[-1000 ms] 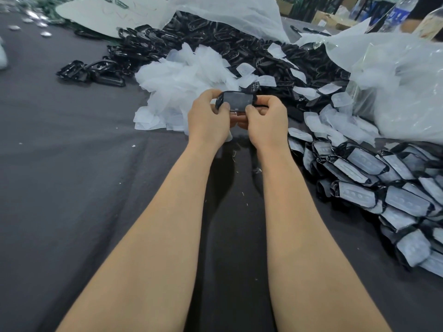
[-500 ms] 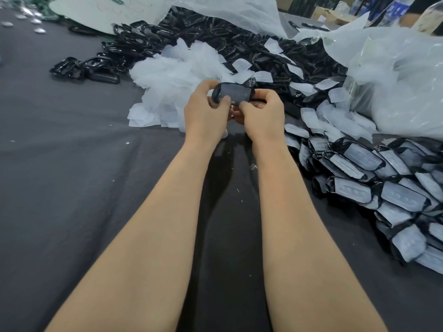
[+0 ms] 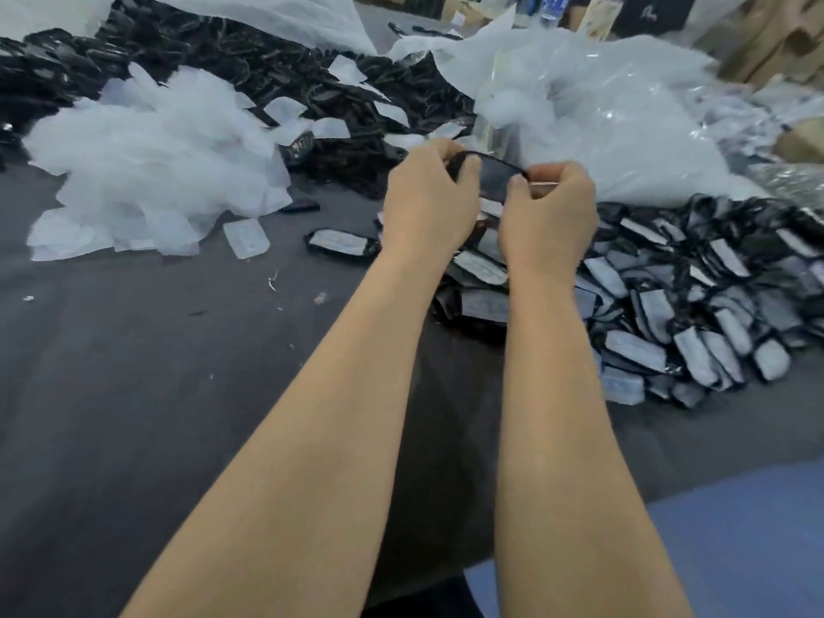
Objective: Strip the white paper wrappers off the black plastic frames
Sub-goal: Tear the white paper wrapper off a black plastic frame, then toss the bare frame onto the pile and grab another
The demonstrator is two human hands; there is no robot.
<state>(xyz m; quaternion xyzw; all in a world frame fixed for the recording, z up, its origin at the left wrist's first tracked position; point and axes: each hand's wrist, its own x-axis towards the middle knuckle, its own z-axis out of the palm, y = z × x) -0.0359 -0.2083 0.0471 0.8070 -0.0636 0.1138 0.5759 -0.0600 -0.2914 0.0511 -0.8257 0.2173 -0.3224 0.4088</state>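
Though print on wrappers [image 3: 635, 350] is unreadable, L hand [image 3: 428, 207] & R hand [image 3: 550, 216] both pinch one black frame [image 3: 495, 177].

A packing workshop: heaps of wrapped frames [image 3: 695, 305], stripped wrappers [image 3: 147, 162], plastic bags [image 3: 602, 113], cartons [image 3: 767, 42].

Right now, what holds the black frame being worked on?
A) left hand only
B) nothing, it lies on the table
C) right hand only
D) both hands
D: the left hand and the right hand each grip one end of the black frame, holding it up above the table.
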